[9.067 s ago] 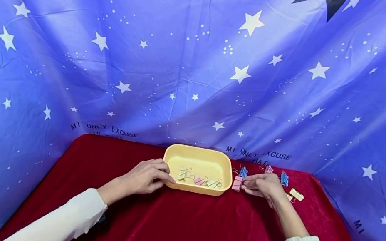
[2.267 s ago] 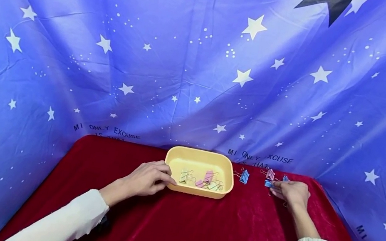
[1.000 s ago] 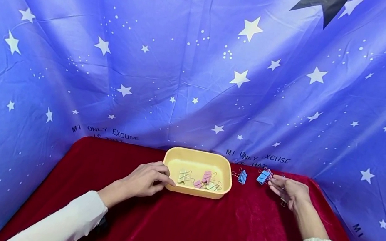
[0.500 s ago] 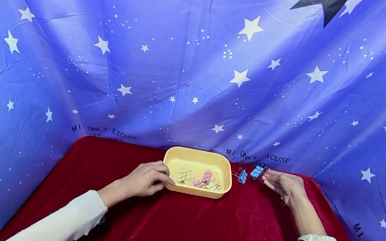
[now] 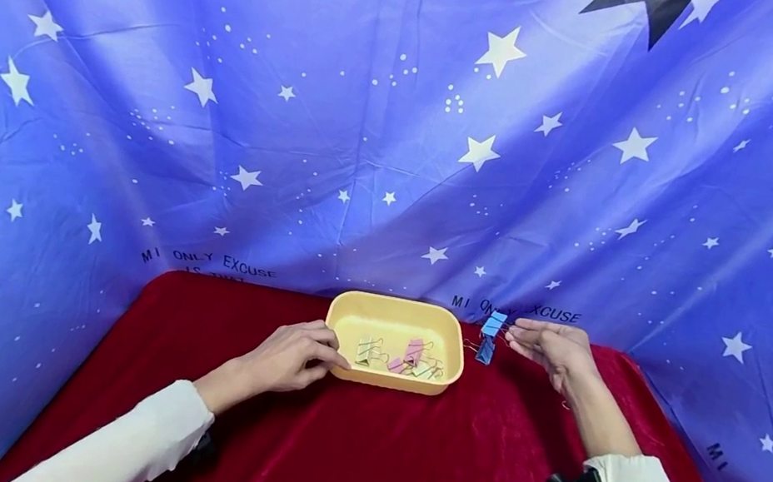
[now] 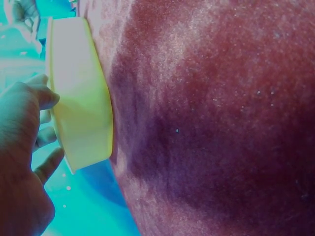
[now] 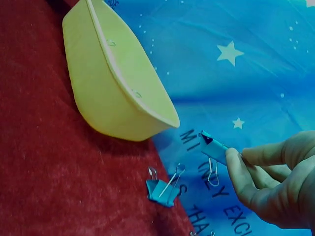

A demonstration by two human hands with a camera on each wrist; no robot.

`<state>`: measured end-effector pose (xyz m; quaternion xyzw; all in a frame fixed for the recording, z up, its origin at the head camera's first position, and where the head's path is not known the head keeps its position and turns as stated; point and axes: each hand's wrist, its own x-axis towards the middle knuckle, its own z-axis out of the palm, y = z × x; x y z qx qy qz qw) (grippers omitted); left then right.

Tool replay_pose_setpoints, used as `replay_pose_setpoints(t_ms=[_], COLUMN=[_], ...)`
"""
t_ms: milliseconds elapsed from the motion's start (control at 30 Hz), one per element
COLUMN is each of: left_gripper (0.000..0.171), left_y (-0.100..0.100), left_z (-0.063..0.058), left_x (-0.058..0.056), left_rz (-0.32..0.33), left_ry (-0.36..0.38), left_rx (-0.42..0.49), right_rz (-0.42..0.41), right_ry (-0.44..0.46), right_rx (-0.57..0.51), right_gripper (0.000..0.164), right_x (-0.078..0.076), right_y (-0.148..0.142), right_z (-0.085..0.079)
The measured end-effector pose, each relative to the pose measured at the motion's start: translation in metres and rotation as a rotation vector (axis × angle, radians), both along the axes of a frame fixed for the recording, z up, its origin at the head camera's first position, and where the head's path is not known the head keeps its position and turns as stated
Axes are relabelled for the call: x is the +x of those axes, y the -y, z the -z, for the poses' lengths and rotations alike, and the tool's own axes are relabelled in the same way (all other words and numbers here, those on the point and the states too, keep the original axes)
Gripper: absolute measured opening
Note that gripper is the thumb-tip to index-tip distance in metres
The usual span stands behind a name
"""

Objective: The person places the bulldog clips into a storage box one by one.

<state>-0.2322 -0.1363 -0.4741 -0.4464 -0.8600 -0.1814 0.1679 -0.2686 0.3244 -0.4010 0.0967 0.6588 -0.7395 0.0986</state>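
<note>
Pinches blue clip (image 5: 495, 323) b/w thumb & fingers of R hand (image 5: 554, 353), up off worktop (image 5: 360, 456), a bit R of yellow tub (image 5: 389, 381) & apart from it. Grips near L corner of tub rim w/ L hand (image 5: 297, 353). Has 2nd blue clip (image 5: 485, 351) down on worktop, just R of tub, apart from held one per R wrist view. Has pink clips (image 5: 414, 351) & pale clips (image 5: 366, 350) inside tub, twd near side. Has starry blue backdrop (image 5: 344, 125) behind.
</note>
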Motion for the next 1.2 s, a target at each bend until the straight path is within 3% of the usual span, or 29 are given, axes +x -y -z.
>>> replay_pose_setpoints(t_ms=[133, 267, 367, 1200], left_gripper=[0.03, 0.03, 0.031, 0.03], left_y=[0.001, 0.002, 0.002, 0.0], left_z=[0.0, 0.0, 0.0, -0.001], left_x=[0.0, 0.0, 0.0, 0.0], left_rz=[0.005, 0.008, 0.007, 0.003], left_ry=[-0.009, -0.023, -0.024, -0.01], left_rx=[0.003, 0.006, 0.006, 0.001], right_rz=[-0.016, -0.036, -0.05, -0.066], right_ry=[-0.032, -0.049, -0.046, -0.068], right_rx=[0.031, 0.076, 0.1, 0.251], right_gripper=[0.033, 0.052, 0.058, 0.047], right_x=[-0.001, -0.001, -0.001, -0.001], right_y=[0.011, 0.025, 0.034, 0.083], right_z=[-0.003, -0.006, -0.008, -0.003])
